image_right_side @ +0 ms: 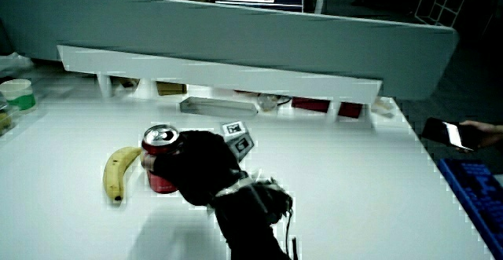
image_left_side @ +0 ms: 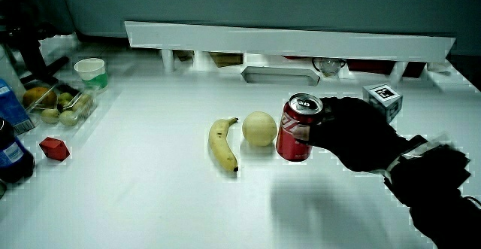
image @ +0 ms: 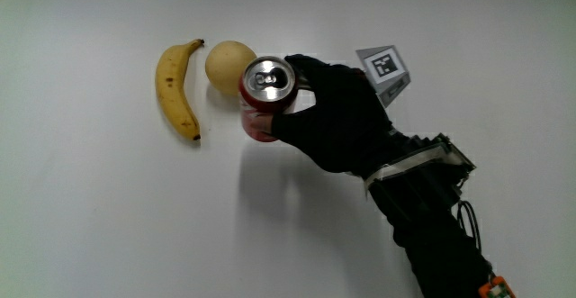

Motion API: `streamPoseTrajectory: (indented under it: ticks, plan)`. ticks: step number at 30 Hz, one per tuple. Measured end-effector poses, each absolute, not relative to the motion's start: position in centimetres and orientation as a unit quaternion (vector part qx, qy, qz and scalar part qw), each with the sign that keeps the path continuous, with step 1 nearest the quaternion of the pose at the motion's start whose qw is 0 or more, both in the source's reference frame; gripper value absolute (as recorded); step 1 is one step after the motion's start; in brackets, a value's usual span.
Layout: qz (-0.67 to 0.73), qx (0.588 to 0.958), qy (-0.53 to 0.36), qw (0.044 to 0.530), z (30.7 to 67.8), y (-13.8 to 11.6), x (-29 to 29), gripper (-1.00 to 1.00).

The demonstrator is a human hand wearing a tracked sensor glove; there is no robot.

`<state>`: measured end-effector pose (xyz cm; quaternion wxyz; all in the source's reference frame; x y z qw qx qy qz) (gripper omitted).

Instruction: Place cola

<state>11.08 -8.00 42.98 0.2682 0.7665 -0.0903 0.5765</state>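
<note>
Yellow banana (image: 176, 88) lay at 9 o'clock of the pale round fruit (image: 229, 63); red cola can (image: 265, 98) stood upright just beside that fruit, at its 4 o'clock in the main view. The hand (image: 337, 113), at the can's 3 o'clock, had fingers wrapped around its side. Judged: can at or nearly on the table (image: 108, 226), in both side views; release and withdrawal remained.
</note>
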Motion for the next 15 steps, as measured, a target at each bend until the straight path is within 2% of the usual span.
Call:
streamPoseTrajectory:
  ticks: [10,11,12,13,14,15]
  plan:
    - [0.578,0.755,-0.086,0.296,44.8,-7.7,8.0,0.00]
    - [0.568,0.774,-0.080,0.268,44.5,-7.5,7.7,0.00]
    - [0.572,0.759,-0.085,0.299,45.4,-7.6,7.7,0.00]
    - [0.574,0.756,-0.082,0.303,45.6,-7.5,7.5,0.00]
    - [0.565,0.774,-0.074,0.276,45.0,-7.4,7.2,0.00]
    - [0.568,0.759,-0.080,0.308,46.0,-7.5,7.2,0.00]
